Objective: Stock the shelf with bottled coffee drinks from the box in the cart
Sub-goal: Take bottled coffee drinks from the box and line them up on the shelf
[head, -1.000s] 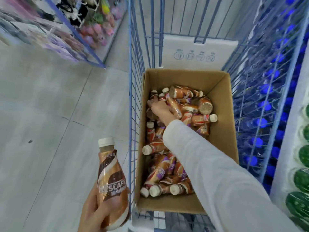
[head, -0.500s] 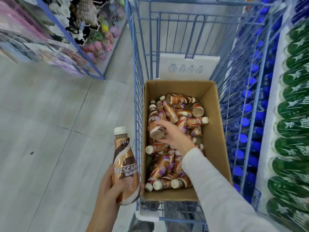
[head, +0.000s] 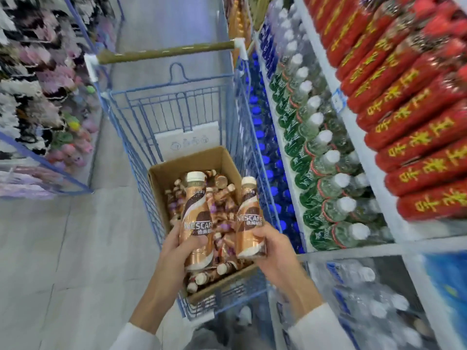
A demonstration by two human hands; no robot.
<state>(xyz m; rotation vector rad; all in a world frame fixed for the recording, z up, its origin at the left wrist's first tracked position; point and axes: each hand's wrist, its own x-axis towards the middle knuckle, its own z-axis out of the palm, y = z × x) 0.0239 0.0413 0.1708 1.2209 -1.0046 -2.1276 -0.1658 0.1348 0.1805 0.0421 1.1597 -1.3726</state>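
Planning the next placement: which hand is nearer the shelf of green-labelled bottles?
Right. The right hand, gripping a coffee bottle, is just left of the green-labelled bottles; the left hand, gripping a second bottle, is further left, near the box's left edge.

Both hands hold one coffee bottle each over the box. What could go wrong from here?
The right hand grips its bottle only near the base, so it might tip or slip. The shelves beside the cart look tightly packed, so placing bottles could knock neighbours down.

From lower centre both forearms [head: 158,296] extend upward, sleeves [head: 319,328] seemingly white; left hand [head: 177,252] grips one coffee bottle [head: 195,215], right hand [head: 274,251] a second coffee bottle [head: 249,221].
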